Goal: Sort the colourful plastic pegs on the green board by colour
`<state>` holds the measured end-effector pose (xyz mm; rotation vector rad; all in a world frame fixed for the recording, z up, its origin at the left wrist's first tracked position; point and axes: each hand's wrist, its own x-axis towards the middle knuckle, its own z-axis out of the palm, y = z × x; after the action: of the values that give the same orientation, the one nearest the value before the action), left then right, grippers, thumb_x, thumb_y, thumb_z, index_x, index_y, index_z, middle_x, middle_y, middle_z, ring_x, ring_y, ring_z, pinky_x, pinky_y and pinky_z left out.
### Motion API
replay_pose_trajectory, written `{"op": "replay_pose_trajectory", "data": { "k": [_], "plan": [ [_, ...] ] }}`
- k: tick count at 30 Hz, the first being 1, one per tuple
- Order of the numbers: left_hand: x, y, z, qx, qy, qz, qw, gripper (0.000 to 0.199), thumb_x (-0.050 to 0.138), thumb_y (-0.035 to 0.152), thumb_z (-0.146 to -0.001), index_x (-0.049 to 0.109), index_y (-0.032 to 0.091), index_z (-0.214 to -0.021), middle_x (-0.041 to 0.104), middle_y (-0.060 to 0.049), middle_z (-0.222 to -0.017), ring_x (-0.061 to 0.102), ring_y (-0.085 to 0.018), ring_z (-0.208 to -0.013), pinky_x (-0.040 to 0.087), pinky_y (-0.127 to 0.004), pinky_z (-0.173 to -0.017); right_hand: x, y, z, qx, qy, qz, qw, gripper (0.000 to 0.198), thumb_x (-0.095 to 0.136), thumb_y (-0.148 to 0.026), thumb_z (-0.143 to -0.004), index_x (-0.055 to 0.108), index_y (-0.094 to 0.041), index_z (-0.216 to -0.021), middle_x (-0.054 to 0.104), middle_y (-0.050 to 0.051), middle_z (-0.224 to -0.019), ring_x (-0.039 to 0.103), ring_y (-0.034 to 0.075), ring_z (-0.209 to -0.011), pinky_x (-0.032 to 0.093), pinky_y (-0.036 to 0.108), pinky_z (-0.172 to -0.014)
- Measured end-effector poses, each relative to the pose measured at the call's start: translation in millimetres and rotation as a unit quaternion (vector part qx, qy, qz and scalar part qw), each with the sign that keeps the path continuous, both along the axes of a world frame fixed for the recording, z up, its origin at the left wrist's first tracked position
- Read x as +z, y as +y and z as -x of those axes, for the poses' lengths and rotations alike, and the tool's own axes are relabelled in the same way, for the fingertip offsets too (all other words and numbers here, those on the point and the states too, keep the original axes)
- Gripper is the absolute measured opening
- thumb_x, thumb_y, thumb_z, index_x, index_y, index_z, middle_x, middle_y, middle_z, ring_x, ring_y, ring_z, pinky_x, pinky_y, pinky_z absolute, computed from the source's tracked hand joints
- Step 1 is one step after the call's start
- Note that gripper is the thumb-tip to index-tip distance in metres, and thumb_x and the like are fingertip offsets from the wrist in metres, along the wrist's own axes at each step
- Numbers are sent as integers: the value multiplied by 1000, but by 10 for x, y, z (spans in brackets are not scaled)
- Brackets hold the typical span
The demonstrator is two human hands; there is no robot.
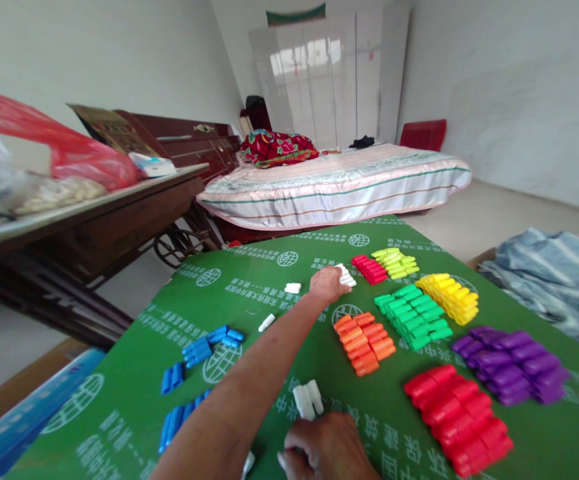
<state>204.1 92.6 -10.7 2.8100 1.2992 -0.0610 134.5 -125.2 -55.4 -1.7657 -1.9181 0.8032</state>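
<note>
Left hand (pixel 327 285) | at white pieces (pixel 346 275) | short, tubular, side by side

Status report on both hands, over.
Left hand at far white pile, grip unclear. Right hand curled beside white pieces. Left forearm hides part of a blue group.

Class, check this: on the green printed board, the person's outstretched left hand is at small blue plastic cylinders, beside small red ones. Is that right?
One colour is wrong: the head view shows the left hand at small white plastic cylinders, not blue ones. They lie beside small red plastic cylinders on the green printed board.
</note>
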Motion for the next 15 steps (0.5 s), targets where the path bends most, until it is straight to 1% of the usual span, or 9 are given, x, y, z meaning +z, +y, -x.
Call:
{"op": "replay_pose_trajectory", "data": {
  "k": [7, 11, 15],
  "plan": [
    [3, 4, -20, 2, -7, 8, 1000, 41, 65, 49, -73, 63, 20, -102, 65, -9, -110, 60, -22, -103, 48, -29, -85, 48, -65, -1, -14, 7, -26, 1000, 19, 55, -32, -82, 69, -23, -72, 73, 1, -70, 69, 16, -67, 40, 22, -58],
    [12, 3, -15, -6, -11, 14, 1000, 41, 65, 49, -73, 62, 19, -101, 65, -9, -110, 60, -22, -102, 48, -30, -85, 66, -71, -22, -8, 3, -32, 999, 18, 56, -30, -82, 69, -23, -71, 73, 0, -68, 68, 15, -65, 37, 21, -56],
    [87, 0, 64, -18, -14, 25, 999, 40, 63, 48, -74, 63, 18, -101, 65, -9, -111, 61, -23, -102, 48, -30, -84, 70, -72, -35, -5, -2, -31, 1000, 23, 54, -34, -84, 68, -24, -69, 71, 0, -65, 66, 15, -61, 33, 22, -53]
  ]
}}
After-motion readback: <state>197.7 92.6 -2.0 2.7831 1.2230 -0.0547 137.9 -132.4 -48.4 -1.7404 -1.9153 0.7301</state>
